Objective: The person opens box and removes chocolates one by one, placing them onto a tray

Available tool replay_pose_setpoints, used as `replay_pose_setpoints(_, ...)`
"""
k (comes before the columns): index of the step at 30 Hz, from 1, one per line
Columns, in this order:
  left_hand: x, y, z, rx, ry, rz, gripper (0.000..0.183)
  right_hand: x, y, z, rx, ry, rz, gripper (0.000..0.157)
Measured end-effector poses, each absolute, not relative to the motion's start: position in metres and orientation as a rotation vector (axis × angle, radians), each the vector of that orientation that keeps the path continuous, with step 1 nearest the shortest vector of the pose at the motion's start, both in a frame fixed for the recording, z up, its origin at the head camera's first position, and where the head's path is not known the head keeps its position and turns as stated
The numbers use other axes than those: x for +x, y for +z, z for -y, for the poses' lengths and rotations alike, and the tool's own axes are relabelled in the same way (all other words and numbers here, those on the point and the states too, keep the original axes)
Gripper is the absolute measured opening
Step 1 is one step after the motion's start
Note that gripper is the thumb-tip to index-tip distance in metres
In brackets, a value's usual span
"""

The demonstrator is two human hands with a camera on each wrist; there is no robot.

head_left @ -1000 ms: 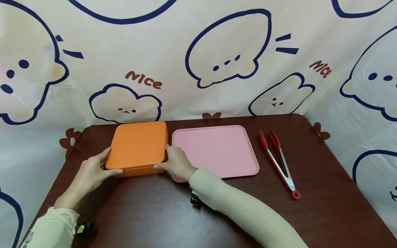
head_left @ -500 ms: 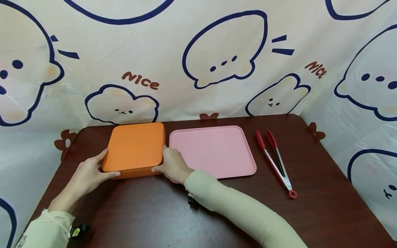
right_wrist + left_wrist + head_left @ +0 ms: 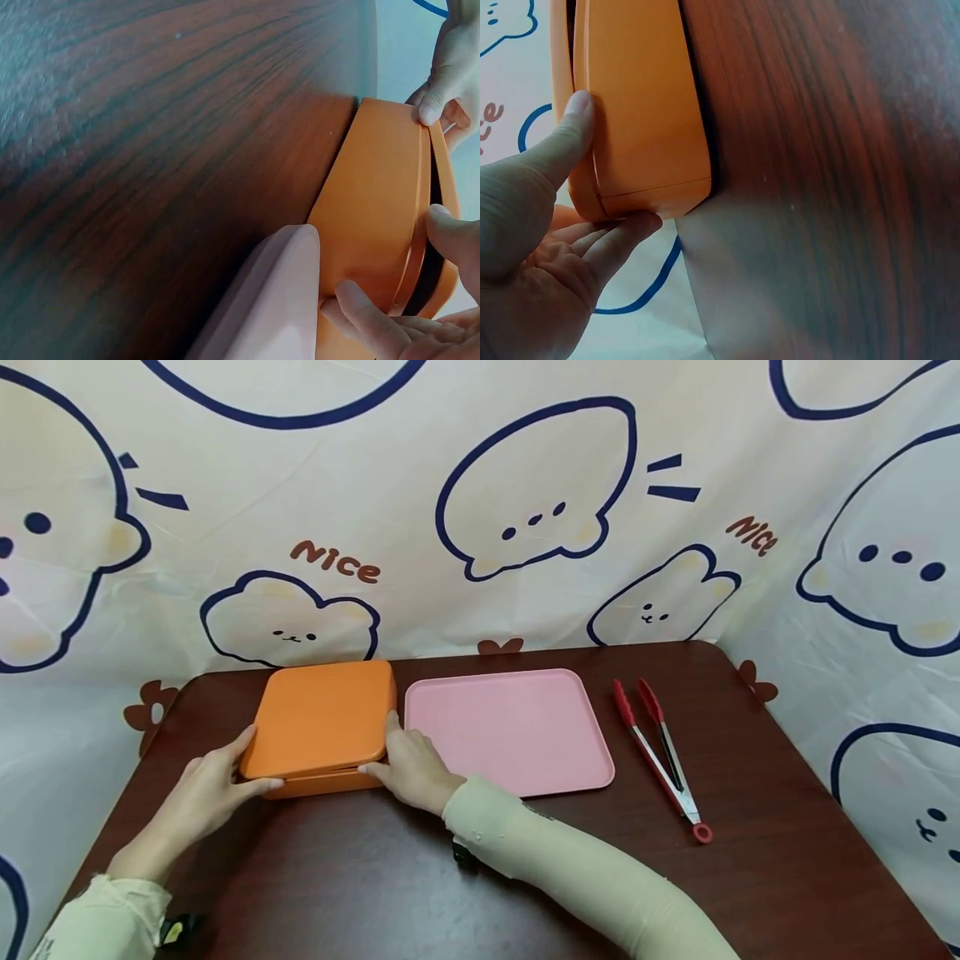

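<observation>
An orange lidded box (image 3: 322, 787) stands at the back left of the table. Its lid (image 3: 322, 714) is raised along the front right, and a dark gap shows below it in the right wrist view. My left hand (image 3: 201, 793) grips the near left corner, thumb (image 3: 580, 112) across the seam at the front and fingers on the left side. At the right end is my right hand (image 3: 416, 768). Its thumb (image 3: 448, 225) is at the gap under the lid's edge, while the fingertips (image 3: 356, 296) lie against the box's side wall.
A pink tray (image 3: 517, 727) lies close to the right of the box, partly behind my right hand. Red-handled metal tongs (image 3: 690, 810) lie spread farther right on the dark wooden table (image 3: 360, 893). A patterned cloth (image 3: 420, 610) hangs around the back and sides.
The lid has lifted at the front right corner, opening a gap where it sat closed before. Both hands keep their places on the box; the whole view has shifted slightly.
</observation>
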State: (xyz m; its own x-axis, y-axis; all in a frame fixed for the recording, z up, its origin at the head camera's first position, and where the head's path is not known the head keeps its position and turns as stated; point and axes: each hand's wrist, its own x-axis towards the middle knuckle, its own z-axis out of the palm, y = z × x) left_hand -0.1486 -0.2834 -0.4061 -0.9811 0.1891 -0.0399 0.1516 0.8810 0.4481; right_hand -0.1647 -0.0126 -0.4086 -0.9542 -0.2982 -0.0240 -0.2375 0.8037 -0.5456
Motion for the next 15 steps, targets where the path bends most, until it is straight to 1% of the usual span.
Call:
replay_pose_setpoints(9,-0.145,-0.4093,0.2837,0.293,0.723,-3.011,0.097,-0.1667,-0.4037,0.0122,-0.395,-0.933,-2.796,0.092)
replay_pose_setpoints(15,-0.1492,-0.4071,0.2842,0.282,0.724,-2.975,0.097,-0.168,-0.4029,0.0101,-0.374,-0.986,-2.763,0.093)
